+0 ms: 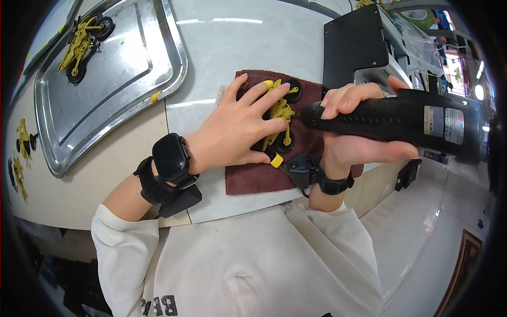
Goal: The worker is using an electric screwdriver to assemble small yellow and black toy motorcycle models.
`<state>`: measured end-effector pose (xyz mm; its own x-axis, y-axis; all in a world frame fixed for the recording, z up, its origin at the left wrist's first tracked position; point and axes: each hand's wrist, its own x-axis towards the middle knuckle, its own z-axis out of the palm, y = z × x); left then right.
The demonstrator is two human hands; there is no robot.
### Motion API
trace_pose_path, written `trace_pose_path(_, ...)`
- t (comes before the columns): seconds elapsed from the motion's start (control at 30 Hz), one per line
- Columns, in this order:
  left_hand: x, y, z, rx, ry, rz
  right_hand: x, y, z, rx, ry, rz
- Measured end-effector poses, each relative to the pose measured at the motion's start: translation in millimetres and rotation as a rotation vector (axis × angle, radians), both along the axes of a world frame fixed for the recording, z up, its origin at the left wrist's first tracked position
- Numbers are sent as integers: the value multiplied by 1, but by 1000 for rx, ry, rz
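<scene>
A yellow toy motorcycle (281, 109) with black wheels lies on a dark red cloth (243, 179). Spread over its left side, my left hand (224, 129) grips it and holds it down, fingertips along the body. My right hand (346, 150) is wrapped round a thick black electric screwdriver (391, 117), held level from the right. The tool's thin tip reaches the middle of the motorcycle; the exact contact spot is too small to make out. By my left thumb sticks out a yellow-and-black piece (275, 160), mostly hidden under the hand.
A metal tray (121, 58) at the upper left bears another yellow toy motorcycle (82, 46) and a small yellow part (155, 96). More yellow toy parts (24, 140) lie at the table's far left. A black box-shaped device (354, 45) stands behind my right hand.
</scene>
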<state>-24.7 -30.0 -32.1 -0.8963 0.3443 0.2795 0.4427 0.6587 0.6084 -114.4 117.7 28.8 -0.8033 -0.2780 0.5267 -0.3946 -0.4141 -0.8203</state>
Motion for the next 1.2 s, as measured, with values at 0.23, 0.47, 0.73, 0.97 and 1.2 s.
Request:
trace_pose_path(0.23,0,-1,-3,4,2,7,-3,-1,-9,-23,19,49)
trace_pose_path(0.47,-5,2,0,-26,14,-29,-5,1,-9,-39,-32,85)
trace_pose_path(0.73,-4,-2,8,-77,-49,-3,-3,13,17,-109,92,23)
trace_pose_path(0.97,-6,4,8,-78,-26,-17,-59,104,81,-117,170,-724)
trace_pose_path(1.2,-2,0,4,-80,-16,4,-67,79,55,95,111,-693)
